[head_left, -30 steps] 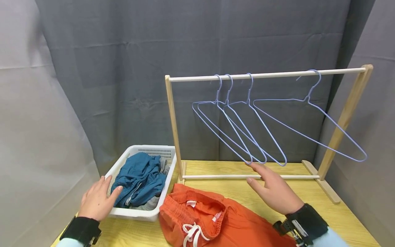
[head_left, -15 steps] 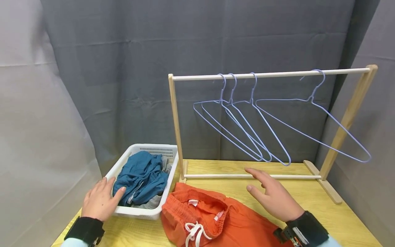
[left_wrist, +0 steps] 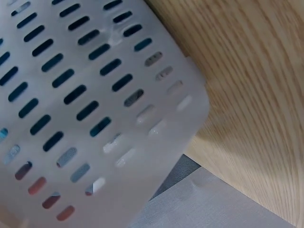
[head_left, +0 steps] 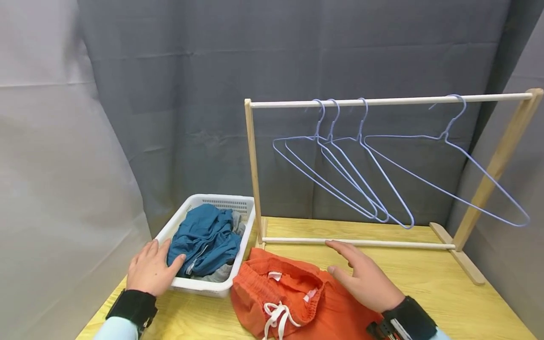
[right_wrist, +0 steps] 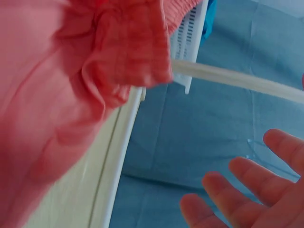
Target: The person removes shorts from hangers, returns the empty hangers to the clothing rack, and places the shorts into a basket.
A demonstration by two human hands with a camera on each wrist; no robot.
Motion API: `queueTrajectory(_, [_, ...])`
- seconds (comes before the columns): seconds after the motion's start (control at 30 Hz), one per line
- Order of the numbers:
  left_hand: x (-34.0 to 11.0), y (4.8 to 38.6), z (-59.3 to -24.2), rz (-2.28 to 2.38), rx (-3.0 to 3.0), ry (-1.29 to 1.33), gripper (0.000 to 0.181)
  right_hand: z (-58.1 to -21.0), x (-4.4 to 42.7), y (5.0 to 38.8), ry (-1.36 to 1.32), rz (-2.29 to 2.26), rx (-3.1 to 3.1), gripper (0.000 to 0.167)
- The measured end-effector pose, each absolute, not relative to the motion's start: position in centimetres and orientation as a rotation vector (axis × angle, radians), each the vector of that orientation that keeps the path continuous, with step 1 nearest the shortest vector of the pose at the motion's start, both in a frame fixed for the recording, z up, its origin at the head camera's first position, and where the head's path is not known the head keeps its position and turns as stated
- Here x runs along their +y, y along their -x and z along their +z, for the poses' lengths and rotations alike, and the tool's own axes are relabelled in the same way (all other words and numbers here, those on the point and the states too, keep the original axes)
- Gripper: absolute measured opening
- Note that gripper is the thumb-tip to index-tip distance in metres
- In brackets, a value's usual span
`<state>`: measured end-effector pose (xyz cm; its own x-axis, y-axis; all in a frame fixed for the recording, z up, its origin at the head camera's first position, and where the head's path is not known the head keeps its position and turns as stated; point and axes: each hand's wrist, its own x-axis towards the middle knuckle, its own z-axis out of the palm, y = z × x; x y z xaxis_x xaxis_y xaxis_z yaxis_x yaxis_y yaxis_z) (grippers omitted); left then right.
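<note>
My left hand [head_left: 150,268] lies at the near left side of a white plastic basket [head_left: 206,287], fingers straight over its rim. Whether it bears on the rim I cannot tell. Inside the basket is a crumpled blue garment [head_left: 208,241] on top of grey cloth [head_left: 223,274]. The right hand [head_left: 367,278] hovers with extended fingers over orange drawstring pants [head_left: 272,274], holding nothing. White cords trail from the pants' waistband, which faces me. Close up, the left wrist view shows the basket's slotted wall [left_wrist: 85,90]; the right wrist view shows the fingers [right_wrist: 232,194] apart from the pants.
Behind the pants stands a wooden rack [head_left: 252,165] with a white top rail [head_left: 403,100] and a low crossbar [head_left: 382,244]. Several lilac wire hangers [head_left: 446,137] hang from it, most bunched toward the left. Grey cloth [head_left: 212,118] encloses the table [head_left: 437,283].
The head view has turned left, so everything sits farther right. My right hand has moved left and down, away from the hangers. Bunched hangers have swung slightly. The left hand stays by the basket.
</note>
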<state>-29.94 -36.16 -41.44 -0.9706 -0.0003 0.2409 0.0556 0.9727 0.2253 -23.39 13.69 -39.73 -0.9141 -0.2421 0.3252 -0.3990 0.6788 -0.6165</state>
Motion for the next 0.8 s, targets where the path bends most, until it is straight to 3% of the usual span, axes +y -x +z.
queueTrajectory(0.23, [-36.2, 30.1, -41.8, -0.328, -2.871, 0.034, 0.083, -40.7, 11.8, 23.9, -0.559, 1.017, -2.666, 0.059])
queueTrajectory(0.8, [-36.2, 30.0, -41.7, -0.337, -2.870, 0.044, 0.078, -41.8, 7.0, 25.2, -0.612, 1.146, -2.913, 0.088])
